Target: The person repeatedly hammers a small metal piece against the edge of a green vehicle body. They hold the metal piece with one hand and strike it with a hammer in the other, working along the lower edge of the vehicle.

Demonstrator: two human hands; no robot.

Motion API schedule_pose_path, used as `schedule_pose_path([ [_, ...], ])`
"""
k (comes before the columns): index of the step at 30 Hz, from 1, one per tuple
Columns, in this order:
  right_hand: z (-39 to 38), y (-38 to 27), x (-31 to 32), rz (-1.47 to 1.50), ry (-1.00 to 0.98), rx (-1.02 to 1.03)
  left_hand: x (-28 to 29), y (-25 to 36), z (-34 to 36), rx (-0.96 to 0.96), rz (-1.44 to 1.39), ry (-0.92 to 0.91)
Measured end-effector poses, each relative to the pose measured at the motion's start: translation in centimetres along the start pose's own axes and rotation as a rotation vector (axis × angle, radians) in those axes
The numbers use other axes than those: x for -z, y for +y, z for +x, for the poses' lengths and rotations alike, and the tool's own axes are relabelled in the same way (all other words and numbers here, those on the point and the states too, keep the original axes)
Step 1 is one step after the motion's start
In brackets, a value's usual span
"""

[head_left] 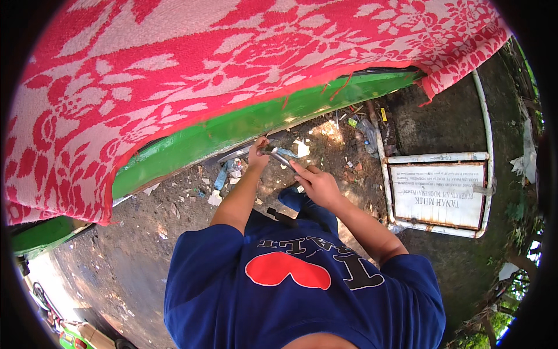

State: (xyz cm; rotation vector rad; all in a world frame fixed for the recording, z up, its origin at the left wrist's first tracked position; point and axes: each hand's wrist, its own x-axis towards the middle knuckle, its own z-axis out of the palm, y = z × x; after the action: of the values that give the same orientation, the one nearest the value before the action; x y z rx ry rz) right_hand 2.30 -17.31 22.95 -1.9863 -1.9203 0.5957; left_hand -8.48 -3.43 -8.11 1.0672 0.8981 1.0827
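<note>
Closest to my camera is the person's navy T-shirt [209,291], with lettering and a red heart across its front; beyond it I look down on dark, bare ground [133,273], outdoors, with bright light at the lower left and green plants [514,212] along the right rim. A red and pink floral cloth [244,52] fills the top of my view and drapes over a long green panel [232,132], hiding its upper part from me; scraps of white litter [215,199], a crumpled blue plastic piece [221,174] and a yellow packet [383,114] are scattered below the panel. To the right I see a white sign board [439,195] inside a rust-marked white pipe frame [436,156]; a bicycle wheel [40,295] shows at the far lower left. The hammer-like tool [285,160] sits mid-view, just beside the panel's lower edge; the right hand [317,185] is clasped round its handle, while the left hand [258,153] is at its head, next to a grey strip [233,155]; whether the left fingers are clamped on anything, I cannot tell.
</note>
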Motion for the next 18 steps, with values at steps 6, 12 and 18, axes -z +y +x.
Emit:
schedule_pose_path([
  [6, -4.1, 2.7, 1.3, 0.147, 0.040, -0.300, -1.4, 2.4, -1.3, 0.241, 0.081, -0.117],
  [12, -6.5, 5.1, 2.4, 0.193, 0.090, -0.495, -3.1, 5.6, -3.1, 0.029, 0.908, -0.326],
  [18, -6.9, 6.8, 2.3, 0.279, 0.215, -0.459, -4.2, 5.4, -2.8, 0.054, 1.095, -0.500],
])
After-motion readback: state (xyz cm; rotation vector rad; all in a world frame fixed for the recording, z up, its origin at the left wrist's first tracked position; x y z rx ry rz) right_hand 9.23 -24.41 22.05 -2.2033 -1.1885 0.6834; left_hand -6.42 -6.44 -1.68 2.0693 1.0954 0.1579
